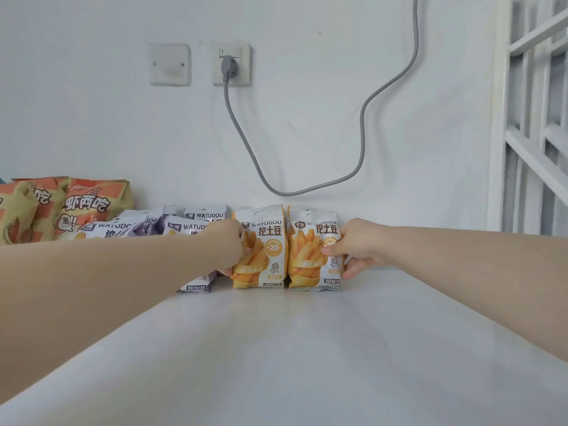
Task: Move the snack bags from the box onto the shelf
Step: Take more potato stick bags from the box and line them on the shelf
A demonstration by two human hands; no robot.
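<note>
Two yellow snack bags stand upright side by side on the white shelf (pixel 276 348) against the wall. My left hand (pixel 229 245) grips the left edge of the left yellow bag (pixel 266 250). The right yellow bag (pixel 310 253) has my right hand (pixel 356 247) pinching its right edge, thumb on the front. Several purple snack bags (pixel 123 230) lie and lean to the left of them, partly hidden by my left arm. The box is out of view.
Two large orange snack bags (pixel 61 207) stand at the far left of the shelf. A grey cable (pixel 246 142) hangs from a wall socket (pixel 231 64) above the bags. A white window grille (pixel 538 118) stands at the right.
</note>
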